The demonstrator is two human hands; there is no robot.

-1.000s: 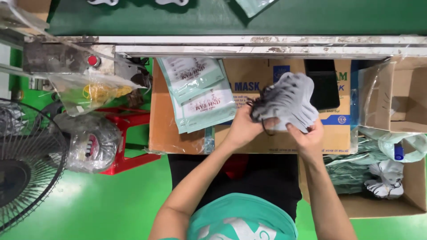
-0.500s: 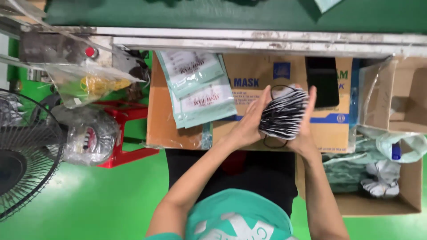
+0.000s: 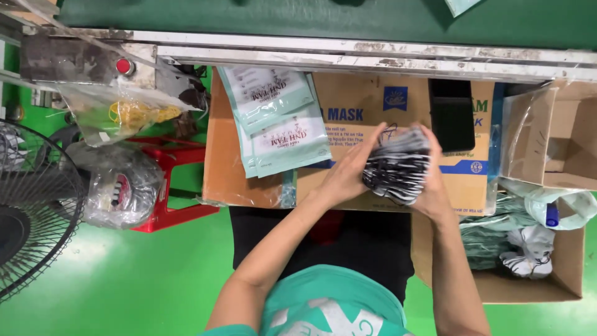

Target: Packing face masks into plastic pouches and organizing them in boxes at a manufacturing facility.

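Cardboard box top (image 3: 367, 106) serves as worktable, green floor (image 3: 143, 280) below. Left hand (image 3: 348, 174) and right hand (image 3: 432, 180) clasp a stack of grey face masks (image 3: 398, 165), edges upright.

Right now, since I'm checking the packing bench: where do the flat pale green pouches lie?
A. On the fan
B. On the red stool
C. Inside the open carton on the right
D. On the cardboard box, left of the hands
D: the pale green pouches lie fanned on the cardboard box, left of the left hand, which with the right hand presses the stack of masks.
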